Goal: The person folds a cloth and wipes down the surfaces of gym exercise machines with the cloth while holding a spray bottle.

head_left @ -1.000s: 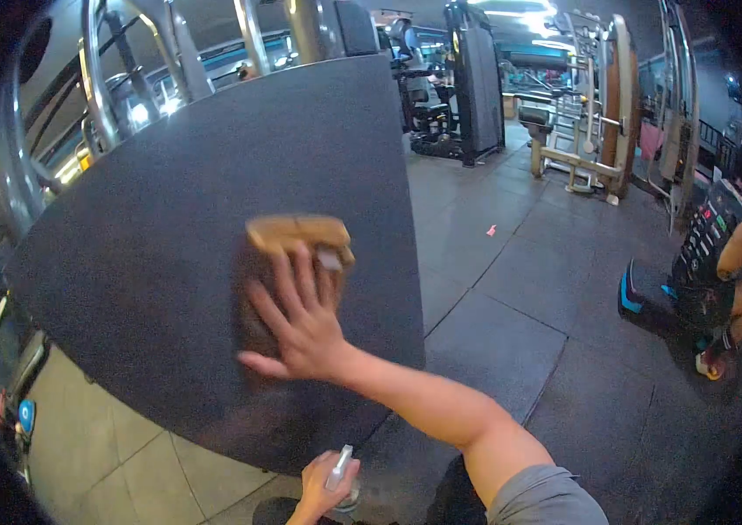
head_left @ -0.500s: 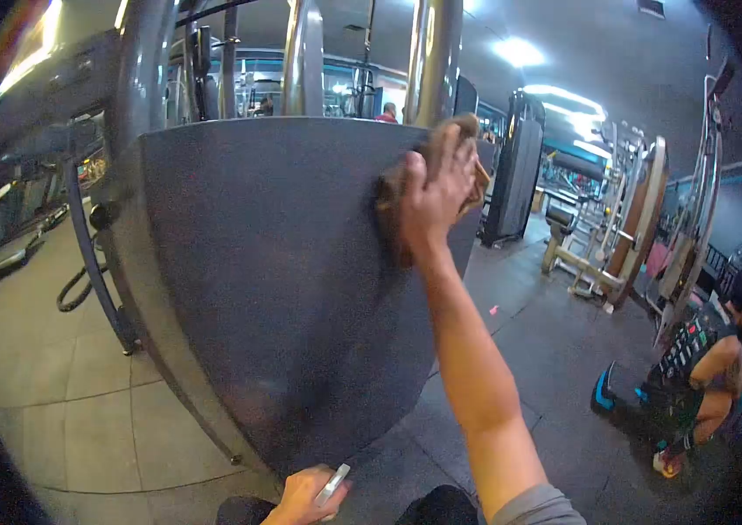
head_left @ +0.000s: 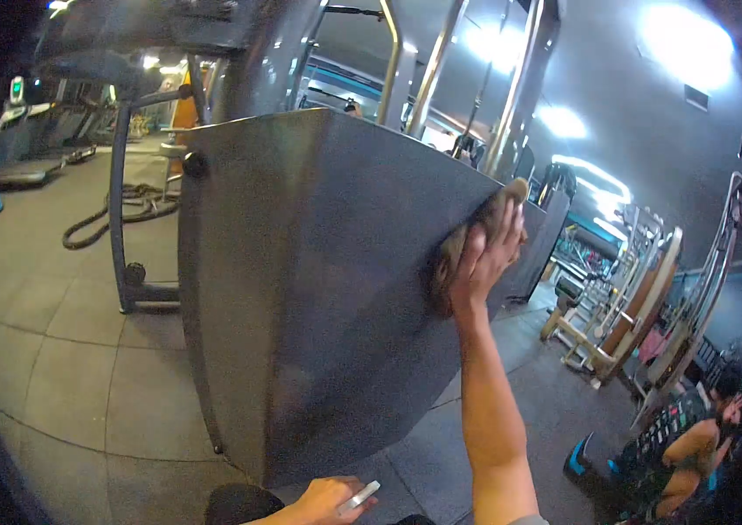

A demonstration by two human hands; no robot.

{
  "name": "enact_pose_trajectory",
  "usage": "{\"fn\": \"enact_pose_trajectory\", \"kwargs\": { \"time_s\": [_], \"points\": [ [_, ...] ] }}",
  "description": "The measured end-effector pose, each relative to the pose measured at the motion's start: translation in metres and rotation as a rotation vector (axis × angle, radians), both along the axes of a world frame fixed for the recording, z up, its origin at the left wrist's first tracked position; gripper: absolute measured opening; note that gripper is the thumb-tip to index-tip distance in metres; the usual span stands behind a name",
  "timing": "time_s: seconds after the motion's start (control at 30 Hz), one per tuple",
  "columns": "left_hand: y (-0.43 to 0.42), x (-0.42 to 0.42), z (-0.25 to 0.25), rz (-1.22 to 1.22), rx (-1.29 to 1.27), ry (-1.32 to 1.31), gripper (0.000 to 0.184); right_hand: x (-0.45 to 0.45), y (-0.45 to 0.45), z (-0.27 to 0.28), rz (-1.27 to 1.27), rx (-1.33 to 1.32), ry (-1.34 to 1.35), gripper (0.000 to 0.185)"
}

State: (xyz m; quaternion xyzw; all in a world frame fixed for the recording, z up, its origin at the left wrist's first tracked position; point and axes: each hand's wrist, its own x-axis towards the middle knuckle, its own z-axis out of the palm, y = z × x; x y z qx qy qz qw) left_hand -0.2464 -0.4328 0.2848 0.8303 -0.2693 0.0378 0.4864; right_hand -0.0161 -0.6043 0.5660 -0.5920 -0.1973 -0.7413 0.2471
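Note:
My right hand (head_left: 486,267) lies with its fingers stretched over a brown cloth (head_left: 451,258), pressing it to the upper right part of a dark grey machine panel (head_left: 362,271). The cloth bunches out on both sides of the hand, and its part under the palm is hidden. Low in the head view, near the panel's bottom corner, my left hand (head_left: 325,500) is closed around a small pale grey object (head_left: 360,497). Only one flat end of that object sticks out, so its kind cannot be made out.
Metal posts (head_left: 428,79) rise behind the panel. A dark frame leg (head_left: 117,210) and a thick rope (head_left: 91,232) are at left on the tiled floor (head_left: 65,385). A person (head_left: 690,437) crouches at lower right, near gym machines (head_left: 616,315).
The view has turned and tilted, so the panel's left side face shows more. My right hand and the cloth still touch the panel, appearing lower and further right. My left hand keeps its object.

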Motion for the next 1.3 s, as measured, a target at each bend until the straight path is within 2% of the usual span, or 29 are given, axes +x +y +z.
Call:
{"fn": "enact_pose_trajectory", "kwargs": {
  "time_s": [0.07,0.17,0.23,0.3,0.37,0.47,0.57,0.67,0.77,0.87,0.97,1.07,1.17,1.27,1.3],
  "points": [
    [-0.004,-0.001,-0.009,0.043,-0.051,0.029,0.023,-0.025,0.033,0.038,-0.054,-0.144,-0.056,0.051],
    [-0.009,0.022,-0.074,-0.146,-0.063,-0.239,0.025,-0.083,0.107,0.075,-0.057,-0.346,-0.044,0.033],
    [-0.006,0.015,-0.038,-0.136,-0.016,-0.190,0.026,-0.109,0.154,0.091,-0.102,-0.441,-0.022,0.030],
    [-0.011,0.013,-0.025,-0.083,0.013,-0.200,0.025,-0.143,0.198,0.107,-0.284,-0.590,0.247,0.025],
    [-0.014,0.012,-0.029,0.016,0.026,-0.262,0.025,-0.129,0.232,0.096,-0.432,-0.671,0.149,0.025],
    [-0.008,0.020,-0.017,-0.105,0.055,-0.159,0.030,-0.101,0.244,0.078,-0.447,-0.738,0.038,0.025],
    [-0.010,0.026,-0.023,-0.083,0.060,-0.120,0.036,-0.084,0.237,0.064,-0.380,-0.741,-0.083,0.024],
    [-0.019,0.029,-0.044,0.078,0.024,-0.263,0.022,-0.070,0.220,0.054,-0.293,-0.736,-0.156,0.024],
    [-0.027,0.039,-0.063,0.112,0.035,-0.342,0.021,-0.054,0.189,0.047,-0.202,-0.730,-0.208,0.023],
    [-0.026,0.046,-0.049,-0.061,0.130,-0.194,0.016,-0.034,0.152,0.042,-0.118,-0.717,-0.246,0.023],
    [-0.030,0.048,-0.035,-0.050,0.202,-0.165,0.016,-0.010,0.106,0.039,-0.058,-0.694,-0.287,0.022],
    [-0.031,0.047,-0.038,-0.103,0.028,0.118,0.021,0.016,0.063,0.042,-0.016,-0.667,-0.340,0.022],
    [-0.022,0.047,-0.093,-0.073,0.252,-0.299,0.027,0.041,0.021,0.048,0.016,-0.643,-0.409,0.022],
    [-0.020,0.060,-0.098,-0.229,0.489,-0.341,0.032,0.065,-0.018,0.062,0.051,-0.615,-0.493,0.021],
    [-0.027,0.061,-0.084,-0.207,0.460,-0.185,0.031,0.072,-0.031,0.068,0.069,-0.609,-0.522,0.021]
  ]
}}
